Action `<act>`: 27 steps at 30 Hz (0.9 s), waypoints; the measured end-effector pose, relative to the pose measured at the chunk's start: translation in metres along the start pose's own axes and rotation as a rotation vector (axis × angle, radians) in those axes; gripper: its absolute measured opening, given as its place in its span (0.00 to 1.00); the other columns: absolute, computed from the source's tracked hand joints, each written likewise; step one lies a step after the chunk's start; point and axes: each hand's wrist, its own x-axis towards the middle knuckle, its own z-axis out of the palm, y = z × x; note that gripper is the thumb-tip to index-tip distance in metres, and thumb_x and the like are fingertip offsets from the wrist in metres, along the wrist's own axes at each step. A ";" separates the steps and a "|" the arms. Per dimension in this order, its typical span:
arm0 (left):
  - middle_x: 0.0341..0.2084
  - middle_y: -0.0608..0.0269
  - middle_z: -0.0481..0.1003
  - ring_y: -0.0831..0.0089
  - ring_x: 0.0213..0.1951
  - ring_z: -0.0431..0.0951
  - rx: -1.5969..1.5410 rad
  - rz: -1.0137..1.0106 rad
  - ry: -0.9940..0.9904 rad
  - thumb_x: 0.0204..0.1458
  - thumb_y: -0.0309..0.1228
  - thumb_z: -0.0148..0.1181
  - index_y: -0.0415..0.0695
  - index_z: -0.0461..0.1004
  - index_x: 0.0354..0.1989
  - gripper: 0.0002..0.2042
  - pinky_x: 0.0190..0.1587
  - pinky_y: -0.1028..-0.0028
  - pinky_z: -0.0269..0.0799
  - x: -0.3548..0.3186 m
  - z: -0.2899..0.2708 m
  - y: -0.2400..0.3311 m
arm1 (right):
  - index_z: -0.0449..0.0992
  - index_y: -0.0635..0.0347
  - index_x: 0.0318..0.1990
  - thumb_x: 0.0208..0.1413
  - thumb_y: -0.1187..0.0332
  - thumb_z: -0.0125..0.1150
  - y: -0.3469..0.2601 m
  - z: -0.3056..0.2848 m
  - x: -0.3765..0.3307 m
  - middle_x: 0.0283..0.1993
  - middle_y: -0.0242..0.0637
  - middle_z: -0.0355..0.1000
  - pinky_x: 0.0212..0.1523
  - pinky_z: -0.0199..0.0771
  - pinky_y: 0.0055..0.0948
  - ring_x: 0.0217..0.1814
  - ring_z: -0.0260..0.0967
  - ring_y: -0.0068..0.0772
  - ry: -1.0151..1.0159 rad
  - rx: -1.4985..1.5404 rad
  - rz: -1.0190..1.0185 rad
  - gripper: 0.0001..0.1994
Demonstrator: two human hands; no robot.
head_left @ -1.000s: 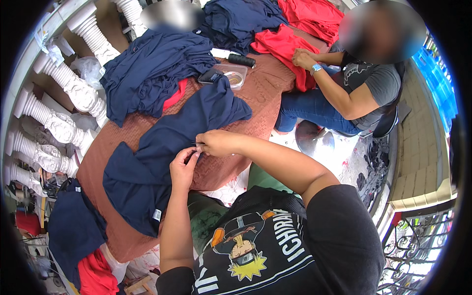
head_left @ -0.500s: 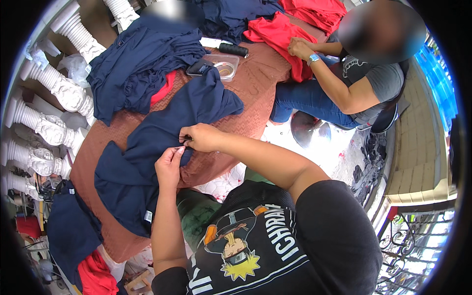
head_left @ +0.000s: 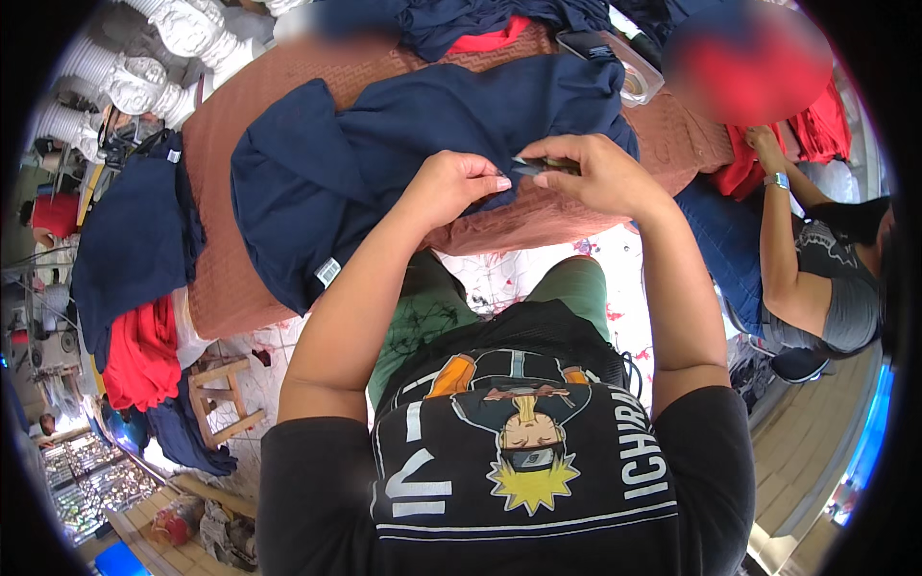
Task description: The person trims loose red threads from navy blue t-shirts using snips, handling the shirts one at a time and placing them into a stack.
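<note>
Two hands, left hand (head_left: 459, 182), right hand (head_left: 588, 173), pinching navy garment (head_left: 384, 154)

White carved balusters (head_left: 144, 72) line the upper left edge. A table under a brown patterned cloth (head_left: 226, 278) fills the middle. The floor (head_left: 509, 274) below is pale with red splashes. A small wooden stool (head_left: 221, 389) stands at lower left, beside heaped red and navy cloth (head_left: 139, 350). At right runs what may be wooden planking (head_left: 816, 432), in bright daylight
</note>
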 end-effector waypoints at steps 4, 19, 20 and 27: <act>0.23 0.68 0.78 0.83 0.26 0.73 0.004 -0.033 -0.089 0.53 0.34 0.64 0.37 0.80 0.33 0.10 0.32 0.78 0.70 0.003 -0.006 0.001 | 0.80 0.64 0.40 0.48 0.64 0.68 0.006 0.000 0.000 0.30 0.49 0.76 0.36 0.71 0.35 0.32 0.74 0.44 -0.122 -0.019 0.030 0.14; 0.26 0.69 0.76 0.83 0.30 0.72 0.071 -0.039 -0.087 0.57 0.35 0.62 0.37 0.77 0.35 0.12 0.36 0.79 0.71 0.004 -0.006 0.008 | 0.79 0.67 0.37 0.51 0.64 0.66 0.006 0.005 0.018 0.28 0.47 0.75 0.33 0.70 0.34 0.29 0.73 0.42 -0.266 -0.142 -0.042 0.13; 0.26 0.69 0.76 0.83 0.30 0.72 0.067 -0.044 -0.085 0.57 0.35 0.62 0.37 0.77 0.35 0.12 0.36 0.79 0.71 0.004 -0.006 0.008 | 0.79 0.67 0.37 0.51 0.64 0.65 0.003 0.004 0.018 0.28 0.47 0.75 0.33 0.70 0.34 0.29 0.73 0.42 -0.271 -0.146 -0.028 0.13; 0.26 0.69 0.76 0.82 0.30 0.72 0.049 -0.038 -0.080 0.56 0.36 0.62 0.37 0.77 0.35 0.12 0.37 0.79 0.71 0.006 -0.004 0.004 | 0.81 0.63 0.37 0.51 0.58 0.64 0.013 0.001 0.017 0.29 0.49 0.76 0.36 0.70 0.37 0.31 0.72 0.46 -0.293 -0.110 0.017 0.15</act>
